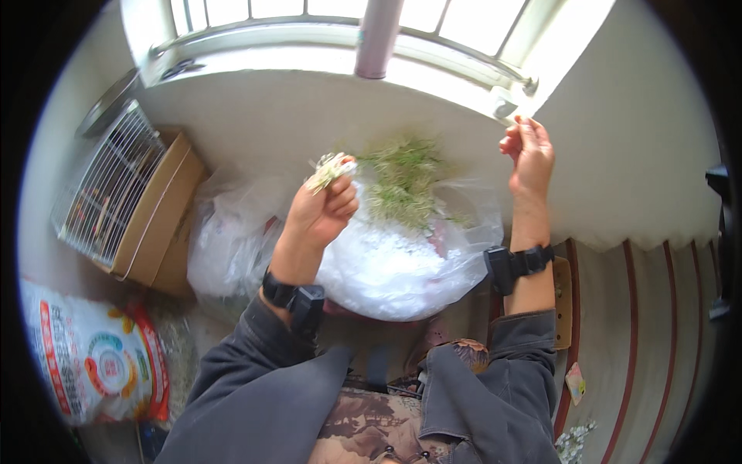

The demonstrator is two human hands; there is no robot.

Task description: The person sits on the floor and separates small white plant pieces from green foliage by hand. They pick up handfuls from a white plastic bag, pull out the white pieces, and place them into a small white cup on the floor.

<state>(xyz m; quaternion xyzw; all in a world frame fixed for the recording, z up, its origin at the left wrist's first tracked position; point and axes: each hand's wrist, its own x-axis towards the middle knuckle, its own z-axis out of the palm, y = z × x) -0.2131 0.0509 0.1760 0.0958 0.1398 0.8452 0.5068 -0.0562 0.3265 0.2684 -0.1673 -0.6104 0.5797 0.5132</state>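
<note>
My left hand (324, 207) grips a small bundle of pale plant strands (327, 172) that stick out past the thumb and fingers. My right hand (530, 152) is raised at the right, below the windowsill, with its thumb and fingertips drawn together. Whether something thin lies between them cannot be made out. Between the hands, a loose heap of green and straw-coloured strands (403, 180) rests at the far side of a spread plastic sheet or bag (388, 278). Under that plastic, a reddish rim of some support shows.
A cardboard box (156, 220) with a wire rack (110, 185) stands left, beside a clear plastic bag (232, 238). A printed sack (104, 359) lies nearer. On the sill (278, 61) are scissors (182, 68), a pinkish cylinder (378, 46) and a white object (503, 103). Stairs (643, 325) descend right.
</note>
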